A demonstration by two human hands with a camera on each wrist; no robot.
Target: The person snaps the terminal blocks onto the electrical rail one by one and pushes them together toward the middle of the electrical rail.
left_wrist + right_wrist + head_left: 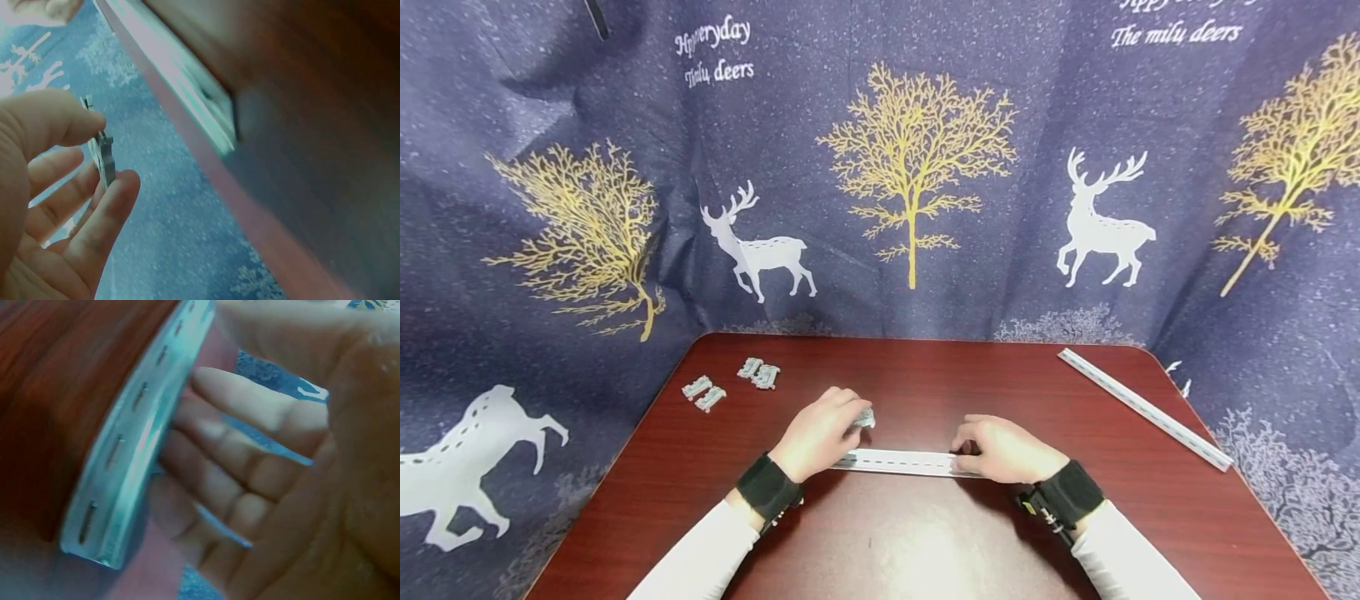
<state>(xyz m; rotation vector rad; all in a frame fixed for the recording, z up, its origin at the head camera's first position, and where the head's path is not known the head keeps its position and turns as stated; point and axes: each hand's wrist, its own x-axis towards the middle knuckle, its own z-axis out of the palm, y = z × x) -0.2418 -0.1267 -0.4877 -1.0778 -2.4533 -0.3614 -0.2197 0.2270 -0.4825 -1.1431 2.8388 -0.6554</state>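
A slotted metal rail lies crosswise on the table in front of me, its two ends partly hidden by my hands in the head view. Over its left end, my left hand pinches a small grey plastic clip-like piece between thumb and fingertips, apart from the rail. My right hand holds the rail near its right end, the thumb on the near side and curled fingers along the far edge. In the right wrist view the rail shows its row of slots beside those fingers.
Several similar grey pieces lie in two groups at the table's back left. A second slotted rail lies slanted near the right edge. Behind the brown table hangs a blue curtain with deer and trees.
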